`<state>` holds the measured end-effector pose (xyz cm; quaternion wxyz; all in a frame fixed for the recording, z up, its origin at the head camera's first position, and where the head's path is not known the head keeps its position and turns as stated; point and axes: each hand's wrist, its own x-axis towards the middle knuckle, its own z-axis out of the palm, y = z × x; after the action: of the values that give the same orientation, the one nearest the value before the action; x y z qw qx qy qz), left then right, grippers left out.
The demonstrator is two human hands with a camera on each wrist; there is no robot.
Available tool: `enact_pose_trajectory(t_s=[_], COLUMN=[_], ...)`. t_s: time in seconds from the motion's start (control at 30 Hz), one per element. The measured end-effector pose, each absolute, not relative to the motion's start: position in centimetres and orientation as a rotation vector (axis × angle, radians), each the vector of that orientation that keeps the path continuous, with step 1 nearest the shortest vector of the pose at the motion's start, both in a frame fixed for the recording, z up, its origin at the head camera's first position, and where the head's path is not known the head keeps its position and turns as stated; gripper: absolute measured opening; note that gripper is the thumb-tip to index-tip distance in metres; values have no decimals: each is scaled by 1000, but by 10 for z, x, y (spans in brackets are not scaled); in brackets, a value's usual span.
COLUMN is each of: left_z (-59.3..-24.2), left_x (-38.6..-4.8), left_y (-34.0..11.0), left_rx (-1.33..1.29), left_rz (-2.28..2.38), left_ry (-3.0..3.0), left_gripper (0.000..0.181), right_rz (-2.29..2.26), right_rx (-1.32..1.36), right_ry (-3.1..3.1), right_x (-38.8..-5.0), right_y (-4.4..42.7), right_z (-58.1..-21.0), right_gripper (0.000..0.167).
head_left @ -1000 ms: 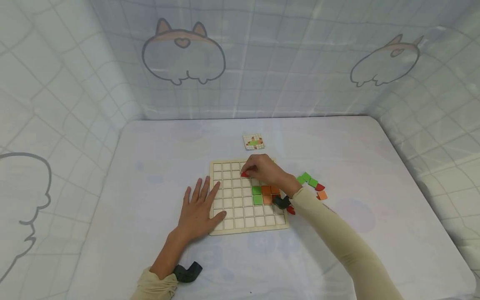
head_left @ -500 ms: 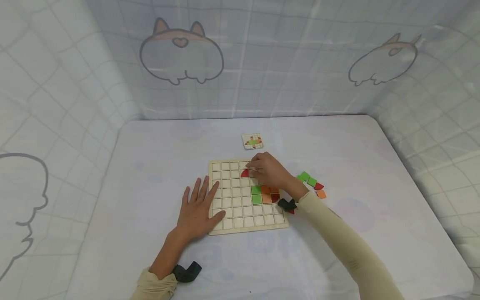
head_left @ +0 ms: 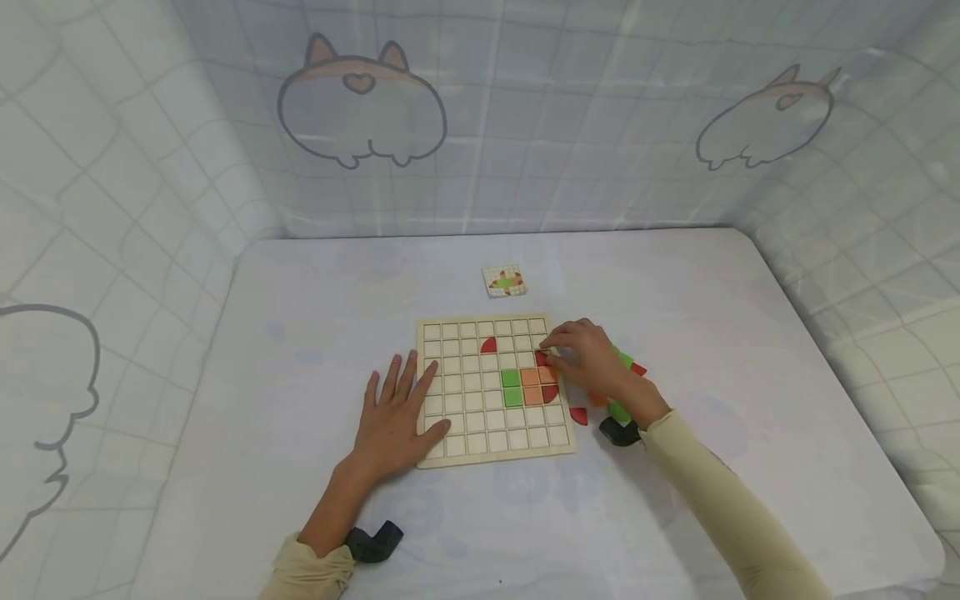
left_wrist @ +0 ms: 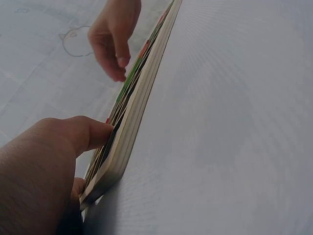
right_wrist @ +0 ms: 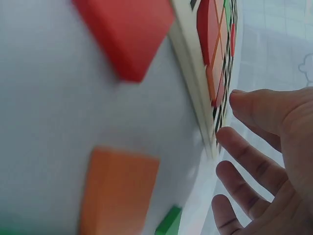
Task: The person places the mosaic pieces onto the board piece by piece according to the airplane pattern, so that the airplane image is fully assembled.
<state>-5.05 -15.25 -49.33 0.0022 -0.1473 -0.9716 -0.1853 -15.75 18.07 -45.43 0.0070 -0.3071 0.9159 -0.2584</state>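
Note:
My left hand (head_left: 393, 425) rests with spread fingers on the left edge of the wooden grid board (head_left: 476, 423). In the left wrist view, its thumb (left_wrist: 93, 133) lies over the board's rim. My right hand (head_left: 596, 360) hovers at the board's right edge, fingertips close to a red piece (head_left: 542, 358) it partly covers. In the right wrist view the fingers (right_wrist: 249, 156) and thumb are apart, with nothing between them. A red quarter-round piece (head_left: 489, 345) sits alone in an upper cell. Green squares (head_left: 511, 378), orange squares (head_left: 531, 395) and another red quarter-round (head_left: 550, 393) fill adjoining cells.
Loose pieces lie right of the board: a red quarter-round (head_left: 578, 416), an orange square (right_wrist: 120, 191), and green ones (head_left: 618, 412) partly hidden by my right arm. Behind the board lies a small pattern card (head_left: 505, 282). Patterned cloth walls (head_left: 510, 117) surround the table.
My right hand has let go of the red quarter-round in the upper cell and moved right to the board's edge. My left hand has stayed in place.

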Motion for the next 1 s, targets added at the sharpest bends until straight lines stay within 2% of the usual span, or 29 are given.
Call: enact_pose_trajectory(t_s=[0.5,0.73,0.87,1.0], left_z=[-492,-493,-495,-496], left_x=[-52,-52,-52,-51], left_y=[-153,-154,-154,-154], left_rx=[-465,-460,-463,-461], left_rz=[-572,-569,-580,-594], left_ry=[-3095,-3107,-3101,-3093], left_gripper=[84,84,84,84], right_rz=[-666,-639,-630,-605], right_rx=[-645,-680,-684,-705], right_ry=[2812,2720,2680,2699], right_x=[-128,-112,-109,-109], right_y=[220,235,239,239], right_z=[-438,-435,-437,-440], right_gripper=[23,25,31,30])
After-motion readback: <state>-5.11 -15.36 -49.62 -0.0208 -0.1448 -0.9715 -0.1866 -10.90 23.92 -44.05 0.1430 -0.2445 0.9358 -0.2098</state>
